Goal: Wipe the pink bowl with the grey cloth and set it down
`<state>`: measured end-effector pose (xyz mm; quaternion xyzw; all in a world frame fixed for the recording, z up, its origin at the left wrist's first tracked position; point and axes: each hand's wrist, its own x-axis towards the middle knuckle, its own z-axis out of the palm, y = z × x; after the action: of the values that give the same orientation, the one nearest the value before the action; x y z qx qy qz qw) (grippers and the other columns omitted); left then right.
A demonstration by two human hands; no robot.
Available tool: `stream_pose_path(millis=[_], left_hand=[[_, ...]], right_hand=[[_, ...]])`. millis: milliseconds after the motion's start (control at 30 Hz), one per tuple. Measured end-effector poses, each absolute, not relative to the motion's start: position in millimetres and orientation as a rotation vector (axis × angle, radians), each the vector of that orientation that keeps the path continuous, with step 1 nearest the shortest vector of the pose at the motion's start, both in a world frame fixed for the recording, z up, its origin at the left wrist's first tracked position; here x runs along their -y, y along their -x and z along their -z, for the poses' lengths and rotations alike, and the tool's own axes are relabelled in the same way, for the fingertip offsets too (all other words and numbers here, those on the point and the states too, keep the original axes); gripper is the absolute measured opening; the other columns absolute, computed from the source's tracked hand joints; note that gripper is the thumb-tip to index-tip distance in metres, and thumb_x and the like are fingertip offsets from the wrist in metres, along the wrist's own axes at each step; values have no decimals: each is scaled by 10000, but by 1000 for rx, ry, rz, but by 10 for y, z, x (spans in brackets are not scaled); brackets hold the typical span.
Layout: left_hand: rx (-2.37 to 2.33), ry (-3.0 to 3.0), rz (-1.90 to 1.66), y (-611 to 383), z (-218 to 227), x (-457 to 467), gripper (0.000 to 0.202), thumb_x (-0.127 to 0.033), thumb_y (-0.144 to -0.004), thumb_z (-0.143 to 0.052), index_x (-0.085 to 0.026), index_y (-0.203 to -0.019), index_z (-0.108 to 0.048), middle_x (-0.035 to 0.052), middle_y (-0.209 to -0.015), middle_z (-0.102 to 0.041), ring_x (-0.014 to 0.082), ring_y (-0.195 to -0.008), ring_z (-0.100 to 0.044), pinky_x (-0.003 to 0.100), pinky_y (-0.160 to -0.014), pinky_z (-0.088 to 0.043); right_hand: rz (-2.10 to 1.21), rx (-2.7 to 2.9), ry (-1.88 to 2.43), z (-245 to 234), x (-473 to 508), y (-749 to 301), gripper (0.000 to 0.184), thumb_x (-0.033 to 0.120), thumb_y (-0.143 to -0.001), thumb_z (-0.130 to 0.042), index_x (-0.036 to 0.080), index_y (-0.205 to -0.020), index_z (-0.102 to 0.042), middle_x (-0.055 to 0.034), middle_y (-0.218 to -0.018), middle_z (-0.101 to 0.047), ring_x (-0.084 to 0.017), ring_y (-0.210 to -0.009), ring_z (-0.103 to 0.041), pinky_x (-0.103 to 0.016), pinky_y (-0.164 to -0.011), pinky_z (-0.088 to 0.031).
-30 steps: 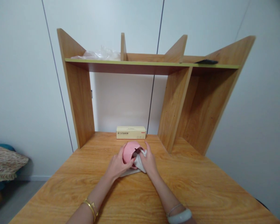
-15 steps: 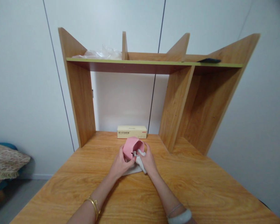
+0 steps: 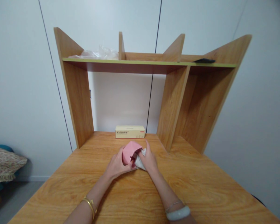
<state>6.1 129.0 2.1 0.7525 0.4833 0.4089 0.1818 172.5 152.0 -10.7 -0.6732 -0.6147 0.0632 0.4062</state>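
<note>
A pink angular container, open at one end (image 3: 131,150), is tilted with its mouth toward the right, just above the wooden desk (image 3: 135,193). My left hand (image 3: 118,164) is closed around its left and lower side. In my right hand (image 3: 149,159) is a bunched white cloth (image 3: 140,163), pushed against the container's mouth. The fingertips of that hand go inside the opening and are hidden there. A small dark spot or notch shows at the rim near my left thumb.
Behind the container stands a long cream box with printed characters (image 3: 130,132). A wooden shelf unit (image 3: 79,105) rises from the desk, with clear plastic bags (image 3: 98,53) and a flat dark item (image 3: 203,61) on top. A patterned fabric (image 3: 7,161) lies far left.
The container has turned so that less of its mouth shows. My right fingers have gone deeper into it with the cloth, and less cloth hangs below. The view has shifted slightly.
</note>
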Motion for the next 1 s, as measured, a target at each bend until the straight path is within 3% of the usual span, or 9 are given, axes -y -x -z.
stream_pose_path(millis=[100,267,367,433,567,700,867,1000], left_hand=[[-1300,-2038,-1219,-48,17,-1330,655,-407,-719,-598,-162,-1292,-394,113,-1122,-614,240,-979,-598,349,-836,-472],[-1176,-1855,-1299,-82,79,-1358,838,-458,-755,-594,-154,-1401,-154,128,-1127,-592,178,-797,-617,329,-739,-498],[-1163,-1905,-1275,-103,91,-1346,761,-448,-746,-605,-136,-1346,-256,129,-1118,-590,194,-865,-605,334,-782,-489],[-1230,-1904,-1296,-97,81,-1345,680,-432,-752,-584,-126,-1298,-320,124,-1085,-605,209,-904,-600,343,-803,-484],[-1432,-1956,-1237,-52,24,-1345,620,-362,-727,-577,-132,-1275,-401,124,-1074,-629,242,-936,-606,361,-826,-476],[-1509,-2075,-1120,-43,-34,-1298,611,-314,-692,-587,-166,-1270,-455,97,-1015,-666,259,-896,-622,368,-820,-473],[-1484,-2165,-1097,-59,-57,-1248,681,-413,-684,-617,-207,-1309,-443,102,-1063,-660,273,-892,-625,387,-829,-466],[-1411,-2038,-1193,-44,-23,-1297,762,-492,-755,-551,-178,-1397,-287,94,-1026,-651,184,-721,-607,321,-708,-486]], right_hand=[[-276,1473,1554,202,-1564,-1706,584,311,-833,-468,154,-1378,-331,-119,-993,-667,-234,-905,-630,-292,-735,-447],[-385,1315,1308,337,-1661,-1625,472,313,-829,-431,150,-1272,-443,-121,-1112,-629,-217,-1026,-587,-329,-855,-447],[-450,1341,1238,349,-1661,-1567,420,320,-834,-430,160,-1220,-474,-105,-1107,-633,-198,-1002,-599,-313,-849,-454],[-404,1376,1343,296,-1619,-1555,483,333,-829,-462,160,-1279,-423,-111,-1082,-640,-207,-965,-612,-304,-796,-465],[-125,1541,1682,91,-1489,-1620,638,331,-827,-518,189,-1402,-280,-92,-883,-673,-238,-817,-637,-301,-689,-447],[92,1758,1689,-33,-1417,-1700,669,247,-818,-534,230,-1421,-245,-65,-865,-665,-219,-855,-626,-269,-708,-420],[-91,1680,1778,40,-1440,-1728,684,278,-807,-530,204,-1422,-241,-71,-863,-672,-229,-815,-635,-274,-673,-416],[-279,1480,1591,137,-1509,-1711,575,258,-828,-463,171,-1379,-324,-98,-949,-672,-225,-894,-627,-286,-733,-441]])
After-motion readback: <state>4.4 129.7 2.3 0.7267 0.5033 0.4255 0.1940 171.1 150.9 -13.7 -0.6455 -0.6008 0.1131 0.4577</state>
